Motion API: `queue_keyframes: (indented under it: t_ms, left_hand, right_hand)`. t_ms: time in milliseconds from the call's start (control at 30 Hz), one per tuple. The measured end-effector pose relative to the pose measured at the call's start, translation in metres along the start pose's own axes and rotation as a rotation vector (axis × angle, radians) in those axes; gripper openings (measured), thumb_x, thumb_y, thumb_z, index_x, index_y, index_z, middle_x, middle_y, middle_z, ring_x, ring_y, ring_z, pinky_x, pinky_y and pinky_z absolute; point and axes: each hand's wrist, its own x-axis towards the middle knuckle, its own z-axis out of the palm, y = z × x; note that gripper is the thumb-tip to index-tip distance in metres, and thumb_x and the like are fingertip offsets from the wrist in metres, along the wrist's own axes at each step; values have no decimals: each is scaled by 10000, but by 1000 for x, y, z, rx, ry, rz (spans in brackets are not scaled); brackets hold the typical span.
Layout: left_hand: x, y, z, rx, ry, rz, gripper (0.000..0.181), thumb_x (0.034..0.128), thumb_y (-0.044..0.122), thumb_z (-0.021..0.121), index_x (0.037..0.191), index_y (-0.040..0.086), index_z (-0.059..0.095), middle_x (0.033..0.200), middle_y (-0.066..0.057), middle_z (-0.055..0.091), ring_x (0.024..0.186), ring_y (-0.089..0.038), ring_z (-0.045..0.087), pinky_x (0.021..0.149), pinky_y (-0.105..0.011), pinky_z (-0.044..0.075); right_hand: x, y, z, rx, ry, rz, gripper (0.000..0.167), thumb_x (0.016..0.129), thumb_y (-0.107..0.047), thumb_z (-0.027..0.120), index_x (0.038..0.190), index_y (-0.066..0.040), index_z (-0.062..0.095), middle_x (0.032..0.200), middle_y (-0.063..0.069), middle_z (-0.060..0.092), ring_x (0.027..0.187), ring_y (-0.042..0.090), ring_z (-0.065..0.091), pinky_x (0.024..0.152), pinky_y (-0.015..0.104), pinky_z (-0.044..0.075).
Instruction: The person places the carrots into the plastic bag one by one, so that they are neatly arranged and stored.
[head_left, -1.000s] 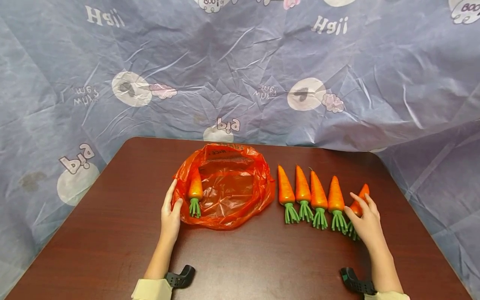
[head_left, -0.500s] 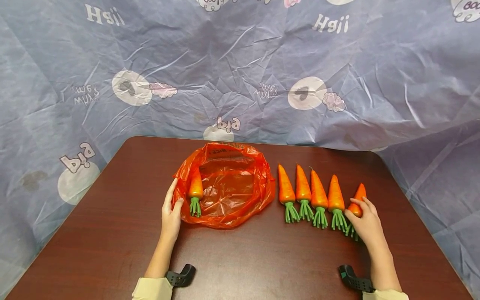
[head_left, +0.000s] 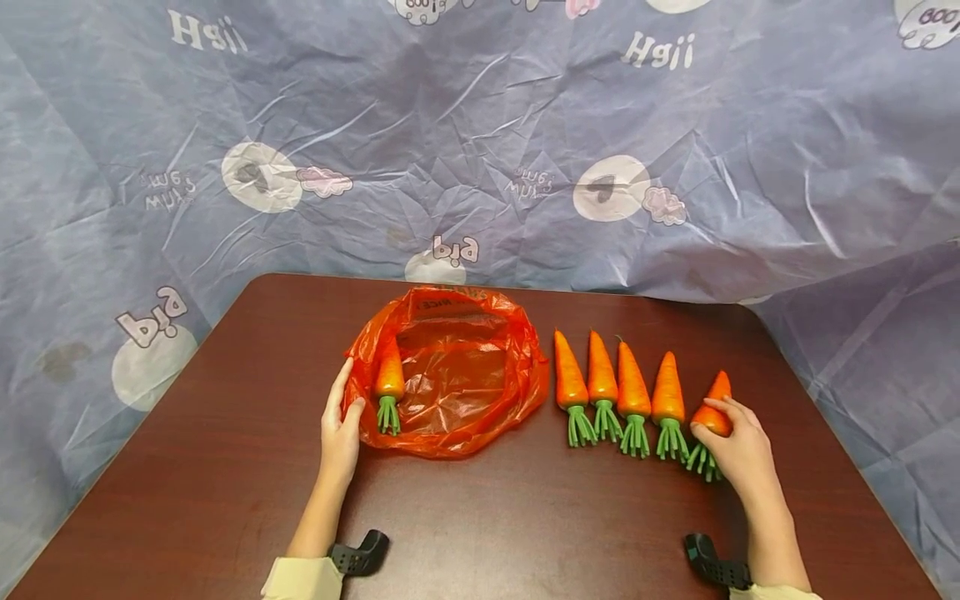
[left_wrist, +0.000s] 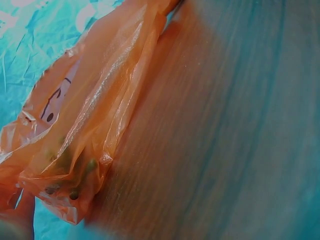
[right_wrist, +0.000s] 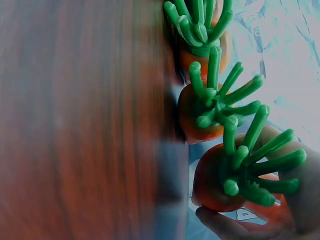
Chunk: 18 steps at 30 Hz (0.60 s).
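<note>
In the head view, an orange-red plastic bag (head_left: 450, 446) lies with its mouth spread wide, and one carrot (head_left: 390, 375) with green stalks lies inside its left part. My left hand (head_left: 341, 433) touches the bag's left side, thumb and fingers spread apart and fairly straight. At the right end of a row of carrots, my right hand (head_left: 742, 442) pinches the rightmost carrot (head_left: 712, 417) near its thick end. The right wrist view shows that carrot's green stalks (right_wrist: 250, 175), with fingers and thumb around its body. In the left wrist view the bag (left_wrist: 95, 110) hides most of the left hand.
Between the bag and the right hand, several other carrots (head_left: 633, 392) lie side by side, tips away from the person. Everything rests on a dark brown table (head_left: 510, 525). Behind its far edge hangs a printed blue-grey cloth (head_left: 480, 150).
My right hand has closed its fingers on the rightmost carrot, whose tip has swung a little leftward. The left hand and the bag stay in place.
</note>
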Motion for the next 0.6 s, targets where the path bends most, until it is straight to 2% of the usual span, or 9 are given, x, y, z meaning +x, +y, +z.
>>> queue_keyframes:
  t_ms: [133,200,367,500,567,600]
  left_hand:
    - [4,-12,-3,-14,-7,16,539,890,-81,363,1401,92,350,1464,-82,324,1266,6,332,981,-41,286]
    - [4,-13,-3,-20,-10,20,539,890,-82,364,1400,93,353,1463,-84,325,1268,3,331,982,-42,285]
    - [4,-15,-3,-29,-3,10,549,883,-101,360,1399,87,354,1464,-87,324,1262,13,332,986,-43,283]
    - [6,-23,-5,-33,1,9,557,881,-102,361,1398,103,359,1464,-73,326,1255,30,332,987,-44,282]
    - [7,-24,-5,-33,1,8,556,878,-110,358,1397,89,357,1464,-88,324,1255,30,332,988,-45,279]
    - [7,-24,-5,-33,-1,9,555,876,-114,357,1396,82,357,1463,-95,323,1253,30,332,988,-45,279]
  right_hand:
    - [-1,-4,-5,1,47,-11,448,819,-202,590,1188,45,532,1326,302,388,1193,492,339,944,577,289]
    - [-1,-9,-9,13,61,-15,447,822,-205,593,1190,43,536,1327,302,392,1198,491,341,946,577,290]
    - [-3,-25,-16,74,65,-16,455,826,-220,612,1205,21,536,1347,281,394,1204,486,347,940,582,293]
    - [-6,-39,-19,117,56,-30,479,832,-251,626,1234,-10,528,1378,229,397,1236,459,341,956,579,289]
    - [-8,-47,-20,126,53,-40,489,833,-274,630,1247,-35,527,1392,188,404,1255,419,351,985,523,310]
    - [-10,-51,-20,130,51,-46,492,832,-284,632,1252,-50,527,1396,168,408,1263,380,363,1011,424,339]
